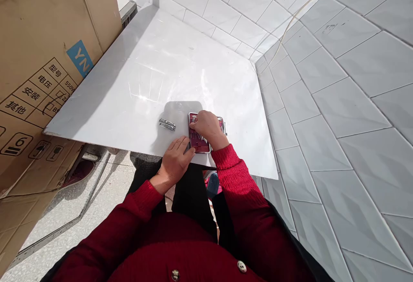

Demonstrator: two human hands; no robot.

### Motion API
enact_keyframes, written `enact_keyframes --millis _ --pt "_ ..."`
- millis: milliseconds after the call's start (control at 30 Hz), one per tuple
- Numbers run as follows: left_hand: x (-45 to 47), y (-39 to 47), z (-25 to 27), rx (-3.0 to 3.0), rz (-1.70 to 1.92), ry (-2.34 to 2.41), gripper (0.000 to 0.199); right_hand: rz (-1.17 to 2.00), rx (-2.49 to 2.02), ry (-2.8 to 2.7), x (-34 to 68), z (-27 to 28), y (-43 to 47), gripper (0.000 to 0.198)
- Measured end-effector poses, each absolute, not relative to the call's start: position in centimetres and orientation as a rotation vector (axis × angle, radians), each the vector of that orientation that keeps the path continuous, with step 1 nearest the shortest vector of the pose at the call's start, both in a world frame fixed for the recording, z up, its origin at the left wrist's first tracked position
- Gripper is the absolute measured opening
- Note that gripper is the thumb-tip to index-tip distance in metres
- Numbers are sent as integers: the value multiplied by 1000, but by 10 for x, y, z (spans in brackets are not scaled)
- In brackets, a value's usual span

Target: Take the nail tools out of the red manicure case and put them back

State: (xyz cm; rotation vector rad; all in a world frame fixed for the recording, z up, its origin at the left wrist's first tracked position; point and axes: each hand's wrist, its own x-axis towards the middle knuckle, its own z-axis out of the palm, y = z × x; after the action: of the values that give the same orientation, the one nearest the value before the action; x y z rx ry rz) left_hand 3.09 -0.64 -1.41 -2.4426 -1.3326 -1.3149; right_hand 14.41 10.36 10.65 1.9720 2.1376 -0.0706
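A manicure set case point(200, 145) lies open on the white board, its dark red lining holding several small metal tools. My right hand point(208, 125) reaches over the case with fingers bent and pinched together at its upper left part. Whatever is between those fingers is hidden by the hand. Beside the near left corner of the case rests my left hand point(177, 158), its fingers stretched out on the board and its thumb touching the case's edge. A silver nail clipper point(167, 124) lies apart on the board, left of the case.
The white board point(129, 93) forms the tabletop, with its near edge by my legs. A large cardboard box point(48, 37) stands along the left side. Tiled walls point(322, 101) border the back and right, and a thin cable point(287, 26) runs down the corner.
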Motion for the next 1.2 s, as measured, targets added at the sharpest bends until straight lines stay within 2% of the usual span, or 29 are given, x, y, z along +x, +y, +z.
enact_keyframes --millis 233,500,633,933,1033,1200 --pt "30 -7 -16 -2475 -1307 -1349 17 -90 2007 2142 143 100 112 30" --pt "29 -7 -13 -2459 -1312 -1318 17 -183 2113 2199 148 92 115 20" --pt "29 -7 -12 -2463 -1306 -1331 16 -379 2229 2207 154 88 114 17" --pt "29 -6 -12 -2474 -1303 -1329 16 -857 2338 2263 162 79 132 22" --pt "29 -6 -12 -2456 -1296 -1326 16 -836 2285 2335 162 82 141 22" --pt "28 -7 -13 -2493 -1300 -1343 16 -583 2117 2476 149 97 150 17"
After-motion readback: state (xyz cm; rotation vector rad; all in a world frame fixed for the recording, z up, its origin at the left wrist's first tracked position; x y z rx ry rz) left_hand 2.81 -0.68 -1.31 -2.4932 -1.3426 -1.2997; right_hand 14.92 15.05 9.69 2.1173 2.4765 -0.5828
